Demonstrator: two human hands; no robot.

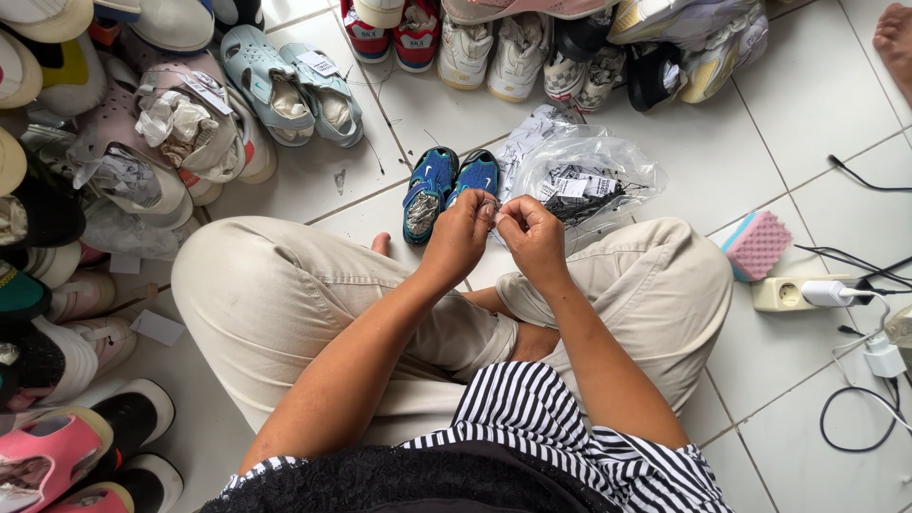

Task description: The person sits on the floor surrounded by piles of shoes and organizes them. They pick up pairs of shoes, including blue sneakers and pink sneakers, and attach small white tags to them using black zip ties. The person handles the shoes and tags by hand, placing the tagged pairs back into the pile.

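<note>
sandals before knees, bag right

You sat on a white tiled floor. On it lay small blue sandals, a clear plastic bag of tags, a pink sponge, a power strip and rows of shoes.

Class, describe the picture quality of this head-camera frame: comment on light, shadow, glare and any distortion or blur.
Head view: soft, even daylight; only faint shadow under the knees on the white tiled floor; slight glare on the clear plastic bag; wide-angle bending at the edges; the hands are sharp, though the small item they pinch is too tiny to identify.
</note>
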